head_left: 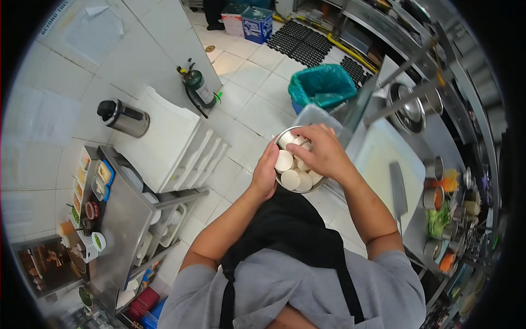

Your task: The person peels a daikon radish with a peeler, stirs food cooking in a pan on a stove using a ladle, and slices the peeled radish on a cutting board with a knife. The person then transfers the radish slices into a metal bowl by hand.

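A round metal bowl [311, 190] filled with several thick white discs [290, 179] is in front of my black apron. My left hand [266, 172] is closed around the bowl's left side, its thumb along the rim near one disc. Over the top of the bowl, my right hand [320, 148] reaches in from the right. Its bent fingers and thumb are closed around a white disc [287, 140] at the far rim. Part of the bowl and some discs are hidden beneath that hand.
At right, a knife [398, 189] lies on a white cutting board [378, 148], beside metal containers of ingredients. A bin with a green liner [320, 82] stands ahead. To the left are a white cabinet [159, 131] with a thermos [125, 118], a fire extinguisher [198, 88] and a steel table [123, 219].
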Demonstrator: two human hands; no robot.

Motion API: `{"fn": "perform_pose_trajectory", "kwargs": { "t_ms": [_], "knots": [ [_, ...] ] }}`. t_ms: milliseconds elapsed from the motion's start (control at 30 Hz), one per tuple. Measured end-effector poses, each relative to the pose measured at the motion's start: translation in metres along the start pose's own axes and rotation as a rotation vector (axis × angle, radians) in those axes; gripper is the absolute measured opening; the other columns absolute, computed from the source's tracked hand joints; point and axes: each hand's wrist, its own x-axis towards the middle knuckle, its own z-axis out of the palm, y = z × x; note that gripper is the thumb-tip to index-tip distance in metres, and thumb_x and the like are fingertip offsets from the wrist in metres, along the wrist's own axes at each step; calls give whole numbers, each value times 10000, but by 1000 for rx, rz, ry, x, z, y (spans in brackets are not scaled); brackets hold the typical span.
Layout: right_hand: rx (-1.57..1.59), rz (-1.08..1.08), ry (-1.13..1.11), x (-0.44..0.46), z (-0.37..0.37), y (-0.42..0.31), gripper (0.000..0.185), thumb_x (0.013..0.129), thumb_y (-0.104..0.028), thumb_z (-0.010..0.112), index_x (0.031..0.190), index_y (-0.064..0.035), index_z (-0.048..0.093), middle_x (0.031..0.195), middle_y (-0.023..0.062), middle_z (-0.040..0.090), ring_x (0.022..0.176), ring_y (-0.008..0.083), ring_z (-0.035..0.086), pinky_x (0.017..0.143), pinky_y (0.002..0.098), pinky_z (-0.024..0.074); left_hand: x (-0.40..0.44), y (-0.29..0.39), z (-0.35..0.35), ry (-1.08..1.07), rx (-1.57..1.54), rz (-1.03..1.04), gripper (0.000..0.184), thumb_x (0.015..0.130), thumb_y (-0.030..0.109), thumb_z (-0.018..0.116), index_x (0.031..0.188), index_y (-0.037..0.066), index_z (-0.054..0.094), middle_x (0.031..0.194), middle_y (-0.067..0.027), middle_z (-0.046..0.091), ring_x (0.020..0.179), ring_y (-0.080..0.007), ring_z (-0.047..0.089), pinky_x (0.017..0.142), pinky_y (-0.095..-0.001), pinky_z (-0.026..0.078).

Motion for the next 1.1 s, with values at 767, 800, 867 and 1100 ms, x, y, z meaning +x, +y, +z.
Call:
{"fn": "perform_pose_trajectory", "kwargs": {
  "t_ms": [767,800,867,1100],
  "knots": [
    [489,781,290,236,12,180,284,968,-234,675,1106,15,664,830,30,689,747,81,616,678,279,510,421,231,-153,-104,-69,-347,570,1086,453,384,1470,34,427,1447,-126,529,1325,-277,531,1106,-413,442],
    [511,807,305,238,11,192,289,957,-247,683,1093,7,674,834,45,695,743,98,624,682,291,514,444,230,-150,-112,-55,-363,575,1084,469,372,1466,43,436,1449,-128,532,1323,-289,532,1114,-424,436],
    [528,840,379,256,7,219,293,946,-261,691,1080,0,684,838,60,701,739,115,632,686,302,519,491,229,-139,-153,-24,-394,566,1083,473,359,1461,62,447,1438,-133,546,1316,-301,540,1123,-442,429],
    [320,697,343,389,-36,319,367,921,-372,661,1022,-23,719,963,196,727,912,334,703,811,411,546,639,253,-94,-224,71,-402,580,1076,483,329,1464,69,446,1439,-143,550,1303,-341,550,1109,-481,452]
  ]
}}
